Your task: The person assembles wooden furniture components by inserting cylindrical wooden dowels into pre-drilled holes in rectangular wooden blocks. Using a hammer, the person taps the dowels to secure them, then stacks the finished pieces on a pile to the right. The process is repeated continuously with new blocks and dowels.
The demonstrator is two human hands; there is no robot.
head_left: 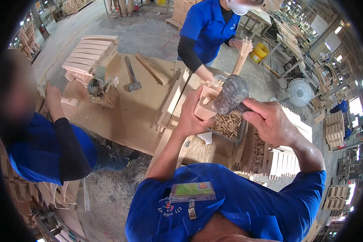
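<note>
My left hand point(188, 115) is wrapped around a pale wooden piece point(204, 110), held up above the bench. A short wooden dowel point(206, 100) sticks out of its end. My right hand point(271, 122) grips a rubber mallet point(232, 93) by its handle. The dark mallet head is right beside the wooden piece and hides part of it; I cannot tell whether they touch. Below the mallet, a clear plastic tub point(238, 139) holds many loose dowels point(226, 125).
Across the bench a co-worker point(207, 28) in blue handles a wooden part point(243, 56). Another co-worker point(48, 145) stands at the left by a board-topped table point(129, 117) with a hammer point(132, 74), a can point(95, 86) and stacked slatted pieces point(90, 52).
</note>
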